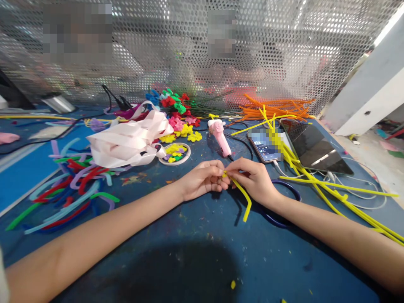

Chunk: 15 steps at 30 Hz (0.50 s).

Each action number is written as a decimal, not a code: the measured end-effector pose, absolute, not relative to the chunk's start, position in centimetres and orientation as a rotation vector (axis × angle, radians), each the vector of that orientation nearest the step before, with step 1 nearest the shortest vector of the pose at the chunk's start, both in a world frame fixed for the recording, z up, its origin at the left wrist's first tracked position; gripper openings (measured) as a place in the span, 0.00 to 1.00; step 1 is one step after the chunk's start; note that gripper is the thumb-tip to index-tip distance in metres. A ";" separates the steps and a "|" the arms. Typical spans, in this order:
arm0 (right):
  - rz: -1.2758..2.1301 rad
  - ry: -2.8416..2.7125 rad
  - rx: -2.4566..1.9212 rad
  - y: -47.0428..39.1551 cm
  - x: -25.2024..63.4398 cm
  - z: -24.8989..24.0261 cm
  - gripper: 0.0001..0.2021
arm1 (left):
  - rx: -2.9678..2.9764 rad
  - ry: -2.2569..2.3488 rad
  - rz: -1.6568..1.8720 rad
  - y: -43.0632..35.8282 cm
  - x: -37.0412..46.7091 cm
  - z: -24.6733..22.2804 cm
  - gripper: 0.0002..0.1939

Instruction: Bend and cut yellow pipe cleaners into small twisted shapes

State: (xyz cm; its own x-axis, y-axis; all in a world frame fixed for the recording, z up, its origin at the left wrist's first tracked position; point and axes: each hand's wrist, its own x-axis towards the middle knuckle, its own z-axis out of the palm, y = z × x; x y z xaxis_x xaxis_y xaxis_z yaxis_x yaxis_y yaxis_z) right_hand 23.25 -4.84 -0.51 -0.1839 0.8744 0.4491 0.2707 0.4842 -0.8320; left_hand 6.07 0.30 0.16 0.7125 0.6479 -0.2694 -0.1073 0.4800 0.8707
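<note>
I see the left hand [203, 180] and right hand [256, 180] pinching one yellow pipe cleaner [243, 192], nearly together; over-hard twisting could kink it.

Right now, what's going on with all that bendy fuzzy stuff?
A person is pinching one end of a thin yellow fuzzy stem between the fingertips of the left hand and right hand, over a dark blue table. The stem's other end sticks out, bent, toward the person. Behind the hands are a pink gun-shaped tool and small yellow fuzzy flowers. More long yellow fuzzy stems lie to the right.
</note>
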 end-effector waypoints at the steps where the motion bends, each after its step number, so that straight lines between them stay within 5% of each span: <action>1: 0.772 -1.702 -0.972 -4.9 23.2 -0.5 0.05 | 0.972 0.640 0.493 0.4 6.0 0.1 0.06; 6: 0.804 -1.700 -0.966 -4.9 23.4 -0.4 0.05 | 1.065 0.674 0.478 0.2 6.2 0.0 0.08; 15: 0.818 -1.519 -1.065 -4.5 23.0 -0.5 0.04 | 1.662 0.857 1.000 -2.4 6.7 -0.1 0.10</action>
State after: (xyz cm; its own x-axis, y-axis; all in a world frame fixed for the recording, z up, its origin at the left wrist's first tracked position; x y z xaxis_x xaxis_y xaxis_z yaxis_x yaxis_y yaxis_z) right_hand 22.98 -4.47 -0.49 -0.0435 0.9290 0.3675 0.2050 0.3683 -0.9068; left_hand 6.66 -2.37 -0.05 0.4126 0.8844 0.2181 0.0802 -0.2738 0.9585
